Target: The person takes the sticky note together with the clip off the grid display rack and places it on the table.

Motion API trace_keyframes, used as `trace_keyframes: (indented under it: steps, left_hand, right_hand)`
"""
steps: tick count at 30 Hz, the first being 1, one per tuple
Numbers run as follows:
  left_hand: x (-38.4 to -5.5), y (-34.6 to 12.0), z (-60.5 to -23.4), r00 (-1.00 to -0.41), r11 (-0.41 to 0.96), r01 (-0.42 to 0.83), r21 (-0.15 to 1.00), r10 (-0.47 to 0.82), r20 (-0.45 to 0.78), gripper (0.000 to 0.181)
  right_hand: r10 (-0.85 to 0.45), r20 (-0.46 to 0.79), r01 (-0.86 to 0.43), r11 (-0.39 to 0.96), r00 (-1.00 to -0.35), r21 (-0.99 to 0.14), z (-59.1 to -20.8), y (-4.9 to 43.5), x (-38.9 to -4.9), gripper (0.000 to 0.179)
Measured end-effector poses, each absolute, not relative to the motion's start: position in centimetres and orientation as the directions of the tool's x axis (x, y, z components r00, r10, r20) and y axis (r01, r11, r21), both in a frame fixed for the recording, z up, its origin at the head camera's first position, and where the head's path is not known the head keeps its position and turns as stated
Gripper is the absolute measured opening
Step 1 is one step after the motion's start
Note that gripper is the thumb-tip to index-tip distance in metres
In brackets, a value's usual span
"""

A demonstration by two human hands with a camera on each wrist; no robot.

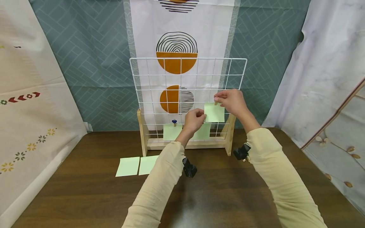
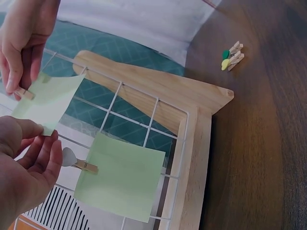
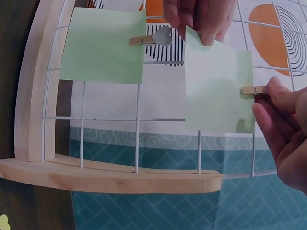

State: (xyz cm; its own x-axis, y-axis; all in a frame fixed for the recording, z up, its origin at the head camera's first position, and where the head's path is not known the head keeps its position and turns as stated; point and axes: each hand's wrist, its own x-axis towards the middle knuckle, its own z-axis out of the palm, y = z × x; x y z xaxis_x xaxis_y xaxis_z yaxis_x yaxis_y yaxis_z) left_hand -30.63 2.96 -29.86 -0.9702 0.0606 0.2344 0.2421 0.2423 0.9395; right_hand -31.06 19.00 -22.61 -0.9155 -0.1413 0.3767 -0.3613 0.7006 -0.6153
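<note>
Before the white wire grid (image 1: 196, 58), your left hand (image 1: 195, 120) pinches the upper green paper square (image 1: 214, 113) by its left edge; your right hand (image 1: 232, 101) pinches its wooden clothespin (image 3: 248, 90). Keep the square level while clipping.

Dk-brown wood-grain tbl (image 1: 85, 196). 12 o'clock, near far edge: wooden grid stand (image 1: 199, 145). 10 o'clock: 2 lt-green paper sqs (image 1: 127, 166), side by side, thin gap btwn; R one part hidden. Approx 2 o'clock: green-topped clothespin (image 2: 235, 47) just beside yellow-topped clothespin (image 2: 235, 59).

left sleeve (image 1: 159, 180) partly covers a tabletop note (image 1: 146, 164); right wrist view crops a yellow clip (image 3: 4, 222).
</note>
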Motion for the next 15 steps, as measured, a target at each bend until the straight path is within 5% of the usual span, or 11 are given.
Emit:
trace_keyframes:
  steps: [15]
  left_hand:
    - [-30.47,2.5,-29.77,-0.971,0.249,0.238,0.939,0.066,0.228,0.018]
  right_hand:
    - [-0.062,0.447,-0.388,0.613,-0.892,-0.689,-23.08,19.19,-31.54,0.024]
